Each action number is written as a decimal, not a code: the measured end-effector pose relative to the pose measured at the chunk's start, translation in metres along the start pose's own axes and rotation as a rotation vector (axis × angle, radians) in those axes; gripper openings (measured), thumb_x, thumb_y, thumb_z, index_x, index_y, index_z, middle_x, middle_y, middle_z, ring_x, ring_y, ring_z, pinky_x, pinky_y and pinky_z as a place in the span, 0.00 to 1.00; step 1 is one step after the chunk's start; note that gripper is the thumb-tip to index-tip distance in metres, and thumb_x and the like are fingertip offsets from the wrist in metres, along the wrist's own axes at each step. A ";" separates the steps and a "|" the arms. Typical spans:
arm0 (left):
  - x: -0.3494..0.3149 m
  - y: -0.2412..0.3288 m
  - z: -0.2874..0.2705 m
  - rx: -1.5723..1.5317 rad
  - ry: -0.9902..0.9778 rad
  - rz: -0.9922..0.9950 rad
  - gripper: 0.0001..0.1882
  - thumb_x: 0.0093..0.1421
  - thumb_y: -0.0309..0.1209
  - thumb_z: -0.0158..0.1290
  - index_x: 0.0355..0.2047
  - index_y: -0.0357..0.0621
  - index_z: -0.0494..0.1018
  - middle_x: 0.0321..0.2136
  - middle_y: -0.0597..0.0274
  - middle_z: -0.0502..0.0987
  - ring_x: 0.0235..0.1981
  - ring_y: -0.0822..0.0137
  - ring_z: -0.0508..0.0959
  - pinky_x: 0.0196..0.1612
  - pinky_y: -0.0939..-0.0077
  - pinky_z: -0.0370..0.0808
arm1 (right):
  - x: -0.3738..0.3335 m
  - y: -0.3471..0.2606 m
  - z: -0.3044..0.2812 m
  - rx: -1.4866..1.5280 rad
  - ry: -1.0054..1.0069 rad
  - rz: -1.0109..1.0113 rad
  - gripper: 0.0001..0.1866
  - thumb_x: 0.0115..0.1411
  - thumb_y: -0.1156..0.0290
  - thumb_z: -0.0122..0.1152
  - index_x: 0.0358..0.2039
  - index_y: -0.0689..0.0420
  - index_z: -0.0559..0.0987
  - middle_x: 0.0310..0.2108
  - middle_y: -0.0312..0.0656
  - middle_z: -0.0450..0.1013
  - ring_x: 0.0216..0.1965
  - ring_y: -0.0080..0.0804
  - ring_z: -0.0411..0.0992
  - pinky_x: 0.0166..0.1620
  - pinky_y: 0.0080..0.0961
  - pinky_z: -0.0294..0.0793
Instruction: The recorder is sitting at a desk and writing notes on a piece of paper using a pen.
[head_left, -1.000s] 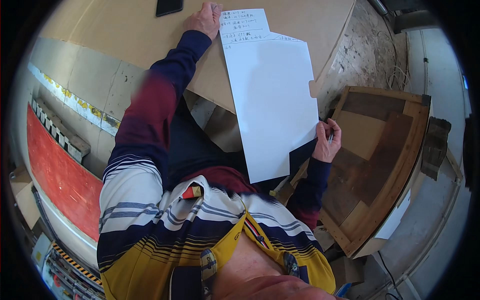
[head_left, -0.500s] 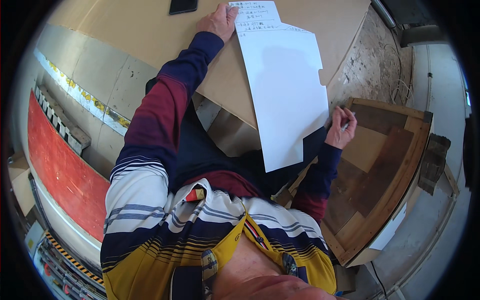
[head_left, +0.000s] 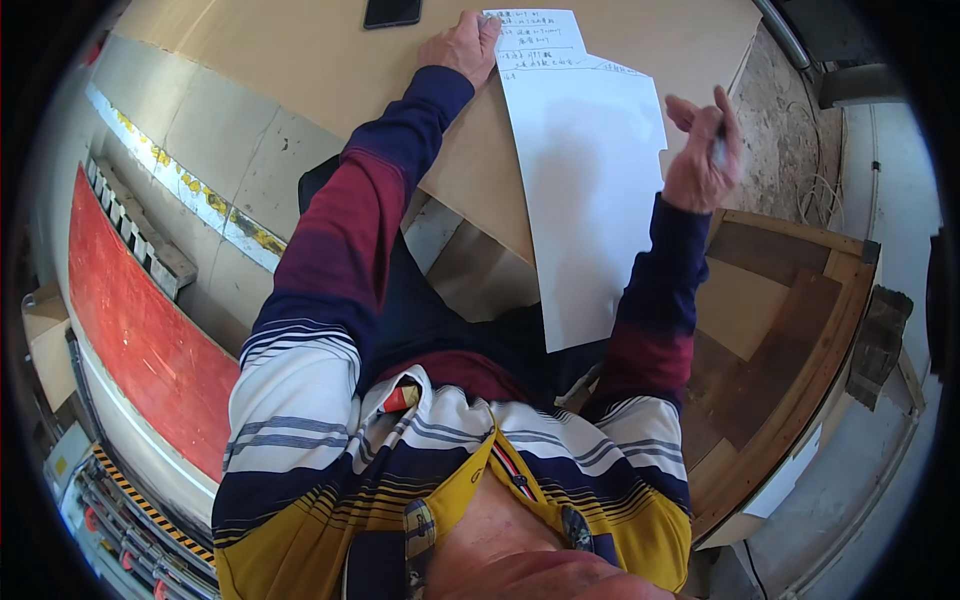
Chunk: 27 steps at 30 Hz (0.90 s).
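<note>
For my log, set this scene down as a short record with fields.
Left grip: at the upper left edge of the sheet
Right grip: on a pen-like item, blurred; near the sheet's right edge
Sheet: white, handwriting at top, lower end past the near edge of the table
Phone: dark, on the table
Left side: red panel
Right side: wooden frame

A hand could pass over the paper [head_left: 580, 150] between the left hand [head_left: 462, 48] on its left edge and the right hand [head_left: 704, 162] by its right. The phone [head_left: 392, 12] blocks some table [head_left: 280, 60] farther left; a wooden panel [head_left: 785, 335] stands beside the right sleeve [head_left: 665, 275], their gap hard to judge.
</note>
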<state>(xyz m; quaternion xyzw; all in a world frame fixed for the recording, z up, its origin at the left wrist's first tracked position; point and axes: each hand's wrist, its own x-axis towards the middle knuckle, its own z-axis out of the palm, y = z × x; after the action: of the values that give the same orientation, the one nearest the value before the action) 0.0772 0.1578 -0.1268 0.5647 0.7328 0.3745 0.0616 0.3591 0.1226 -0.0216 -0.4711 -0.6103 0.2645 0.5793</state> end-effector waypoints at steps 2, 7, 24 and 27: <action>-0.002 0.004 -0.002 -0.013 0.005 -0.025 0.20 0.66 0.51 0.43 0.40 0.47 0.72 0.29 0.47 0.80 0.33 0.43 0.79 0.35 0.51 0.75 | 0.006 0.010 0.013 0.122 -0.009 0.082 0.17 0.69 0.65 0.48 0.48 0.67 0.71 0.34 0.49 0.78 0.39 0.28 0.76 0.48 0.30 0.74; -0.002 0.010 -0.003 0.038 -0.005 -0.008 0.21 0.66 0.51 0.41 0.46 0.49 0.72 0.33 0.46 0.80 0.36 0.43 0.79 0.39 0.51 0.75 | -0.003 0.074 -0.021 -0.172 -0.023 -0.002 0.14 0.66 0.66 0.54 0.43 0.65 0.75 0.37 0.47 0.78 0.38 0.31 0.76 0.47 0.31 0.74; 0.003 0.012 -0.007 0.119 -0.090 -0.092 0.23 0.65 0.54 0.40 0.48 0.55 0.73 0.36 0.47 0.80 0.39 0.42 0.78 0.42 0.51 0.74 | -0.036 0.082 -0.043 -0.643 -0.175 -0.003 0.15 0.54 0.70 0.64 0.43 0.57 0.77 0.36 0.45 0.76 0.41 0.40 0.71 0.45 0.36 0.71; 0.003 0.011 -0.007 0.120 -0.079 -0.071 0.23 0.64 0.54 0.40 0.48 0.57 0.73 0.35 0.48 0.80 0.39 0.43 0.78 0.42 0.51 0.74 | -0.038 0.076 -0.044 -0.651 -0.195 0.032 0.17 0.53 0.70 0.64 0.44 0.56 0.77 0.38 0.45 0.76 0.44 0.41 0.71 0.47 0.36 0.71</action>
<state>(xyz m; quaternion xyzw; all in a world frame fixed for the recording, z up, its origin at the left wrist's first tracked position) 0.0809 0.1575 -0.1144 0.5554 0.7705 0.3050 0.0698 0.4171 0.1111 -0.0969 -0.6132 -0.7079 0.1090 0.3331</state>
